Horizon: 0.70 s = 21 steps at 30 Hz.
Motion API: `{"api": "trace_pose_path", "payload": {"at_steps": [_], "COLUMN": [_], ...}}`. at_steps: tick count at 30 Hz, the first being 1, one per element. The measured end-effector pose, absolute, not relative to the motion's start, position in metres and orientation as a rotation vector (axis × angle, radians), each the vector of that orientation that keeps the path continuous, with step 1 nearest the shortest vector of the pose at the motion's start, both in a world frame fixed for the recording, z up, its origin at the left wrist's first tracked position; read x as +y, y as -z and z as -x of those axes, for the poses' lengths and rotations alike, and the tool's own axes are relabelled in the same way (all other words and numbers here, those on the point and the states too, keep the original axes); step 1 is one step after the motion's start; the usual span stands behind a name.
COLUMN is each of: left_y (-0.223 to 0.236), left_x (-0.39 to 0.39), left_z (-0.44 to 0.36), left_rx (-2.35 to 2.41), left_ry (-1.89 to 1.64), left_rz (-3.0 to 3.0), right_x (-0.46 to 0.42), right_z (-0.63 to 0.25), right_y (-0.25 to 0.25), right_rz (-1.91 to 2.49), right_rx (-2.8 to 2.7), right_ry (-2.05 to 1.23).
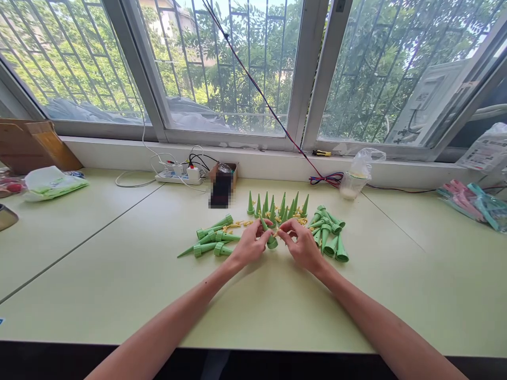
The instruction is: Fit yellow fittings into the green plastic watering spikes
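In my left hand (252,244) a green plastic cone-shaped spike (272,242) is gripped, tilted, its wide capped end toward me. My right hand (301,244) pinches a small yellow piece (276,233) against the side of that spike. Behind both hands, several green spikes (305,206) stand upright on their caps, with small yellow pieces (302,221) among them. Left of my left hand lie several capped spikes (206,248) and more yellow pieces (236,224). To the right of my right hand is a heap of green cones (328,232), some with open ends facing me.
A power strip (178,176) with cables and a small cardboard box (233,170) stand by the window sill. A plastic cup in a bag (352,184) is at the back right. Packaged pink and teal items (475,203) lie far right, a white-green packet (53,184) far left.
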<state>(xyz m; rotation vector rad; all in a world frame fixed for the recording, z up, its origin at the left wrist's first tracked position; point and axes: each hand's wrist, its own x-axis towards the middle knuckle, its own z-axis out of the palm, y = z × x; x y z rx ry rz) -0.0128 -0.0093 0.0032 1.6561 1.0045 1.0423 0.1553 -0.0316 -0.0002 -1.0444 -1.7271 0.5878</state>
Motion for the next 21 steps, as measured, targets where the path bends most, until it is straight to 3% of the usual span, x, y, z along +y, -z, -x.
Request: {"api": "trace_pose_path", "payload": {"at_steps": [21], "left_y": [-0.0098], "left_x": [-0.0144], "left_z": [0.0111], "left_rx": [0.92], "left_ry": [-1.045], "left_rz": [-1.427], "right_x": [-0.029], "right_z": [-0.1569], "right_y": [0.0038], "right_rz": [1.063], "right_rx": [-1.73], "right_ry": [-0.607]}}
